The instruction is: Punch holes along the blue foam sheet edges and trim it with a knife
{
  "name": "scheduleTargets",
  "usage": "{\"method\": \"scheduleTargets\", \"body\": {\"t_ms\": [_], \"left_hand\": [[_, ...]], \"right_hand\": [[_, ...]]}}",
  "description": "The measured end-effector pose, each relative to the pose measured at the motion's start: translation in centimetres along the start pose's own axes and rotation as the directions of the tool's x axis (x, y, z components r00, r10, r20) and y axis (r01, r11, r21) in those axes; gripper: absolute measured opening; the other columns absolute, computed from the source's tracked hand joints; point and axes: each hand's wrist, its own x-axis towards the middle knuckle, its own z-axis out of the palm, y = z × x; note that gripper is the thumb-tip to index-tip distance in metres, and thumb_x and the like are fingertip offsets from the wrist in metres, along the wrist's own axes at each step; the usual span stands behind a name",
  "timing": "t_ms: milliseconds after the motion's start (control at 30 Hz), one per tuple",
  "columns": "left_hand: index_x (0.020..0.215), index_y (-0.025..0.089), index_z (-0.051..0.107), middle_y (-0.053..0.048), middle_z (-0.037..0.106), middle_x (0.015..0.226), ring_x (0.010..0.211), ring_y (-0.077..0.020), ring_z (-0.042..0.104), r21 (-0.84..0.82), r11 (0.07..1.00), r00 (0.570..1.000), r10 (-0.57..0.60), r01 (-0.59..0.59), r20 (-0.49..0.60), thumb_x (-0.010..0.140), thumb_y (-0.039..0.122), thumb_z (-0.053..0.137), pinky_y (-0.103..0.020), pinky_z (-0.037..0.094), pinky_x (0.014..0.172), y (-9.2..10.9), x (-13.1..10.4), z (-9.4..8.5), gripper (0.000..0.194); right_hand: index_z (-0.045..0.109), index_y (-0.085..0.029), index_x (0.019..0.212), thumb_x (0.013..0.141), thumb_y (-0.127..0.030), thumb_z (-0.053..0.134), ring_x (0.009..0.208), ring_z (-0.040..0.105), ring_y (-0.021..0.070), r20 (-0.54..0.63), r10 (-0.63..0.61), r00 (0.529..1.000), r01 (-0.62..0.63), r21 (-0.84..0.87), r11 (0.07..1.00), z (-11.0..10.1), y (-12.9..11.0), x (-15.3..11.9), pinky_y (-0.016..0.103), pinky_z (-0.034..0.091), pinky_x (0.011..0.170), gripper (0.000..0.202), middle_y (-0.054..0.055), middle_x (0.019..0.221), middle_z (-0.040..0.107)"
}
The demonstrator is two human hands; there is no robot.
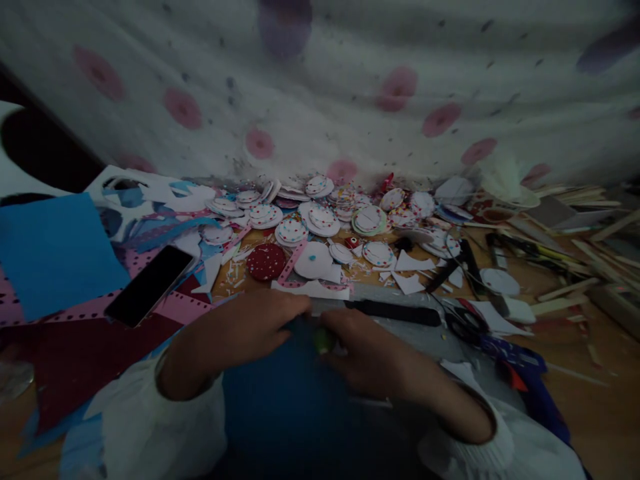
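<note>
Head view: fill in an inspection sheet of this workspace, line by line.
Surface: wooden table, largely covered; grey mat to the right.
Job's things: green object, partly hidden; blue sheet below the hands.
Clutter: decorated discs in heaps, white scraps, phone, scissors, blue glue gun.
Hands: right hand closed on the green object; left hand beside it, grip unclear.
Cables: too dim to tell.
Surroundings: flowered cloth hanging behind the table.
</note>
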Motion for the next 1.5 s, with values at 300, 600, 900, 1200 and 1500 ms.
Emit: {"method": "scheduleTargets", "body": {"t_ms": [300,600,900,1200,1500], "left_hand": [[0.088,0.020,0.061,-0.003,0.068,0.091,0.084,-0.0182,0.063,0.026,0.999,0.992,-0.031,0.034,-0.122,0.087,0.011,0.041,-0.024,0.043,0.070,1.5,-2.8,-0.4,0.022],[0.088,0.022,0.065,0.003,0.068,0.084,0.076,-0.0131,0.063,-0.109,0.992,0.966,-0.088,0.063,-0.244,0.092,0.024,0.046,-0.018,0.042,0.066,2.1,-8.1,0.8,0.019],[0.092,0.027,0.071,0.001,0.074,0.094,0.082,-0.0193,0.067,-0.261,0.938,0.678,-0.345,0.229,-0.649,0.083,0.041,0.062,-0.019,0.049,0.065,-1.2,-12.1,5.9,0.019],[0.088,0.026,0.070,-0.003,0.073,0.097,0.095,-0.0258,0.067,-0.562,0.809,0.481,-0.568,0.174,-0.668,0.075,0.049,0.066,-0.025,0.053,0.070,0.4,-11.1,10.8,0.027],[0.099,0.021,0.062,-0.007,0.066,0.108,0.097,-0.0229,0.064,-0.521,0.853,0.527,-0.462,0.042,-0.714,0.084,0.038,0.058,-0.031,0.052,0.082,2.9,-9.2,11.0,0.023]], "right_hand": [[0.067,-0.018,0.094,0.075,-0.010,0.059,0.080,0.064,0.0233,0.063,0.024,0.998,-0.021,-0.050,0.999,-1.2,0.1,-0.9,0.028,0.041,0.062,0.022,0.010,0.089,0.071],[0.067,-0.020,0.095,0.077,-0.036,0.070,0.072,0.058,0.0170,0.128,0.033,0.991,-0.049,0.124,0.991,-1.3,1.5,-0.4,0.024,0.038,0.060,0.025,0.001,0.080,0.066],[0.058,-0.018,0.089,0.074,-0.043,0.071,0.077,0.055,0.0170,-0.161,0.027,0.987,0.076,0.604,0.794,-1.3,2.7,-3.7,0.028,0.045,0.069,0.032,0.003,0.084,0.058],[0.060,-0.019,0.102,0.071,-0.038,0.076,0.079,0.058,0.0174,-0.079,0.069,0.994,0.004,0.684,0.729,0.9,2.6,-6.5,0.029,0.048,0.068,0.039,0.003,0.087,0.061],[0.063,-0.018,0.084,0.078,-0.041,0.071,0.074,0.056,0.0158,-0.063,-0.066,0.996,0.081,0.276,0.958,1.3,2.0,-5.7,0.026,0.043,0.067,0.025,0.000,0.080,0.063]]}}
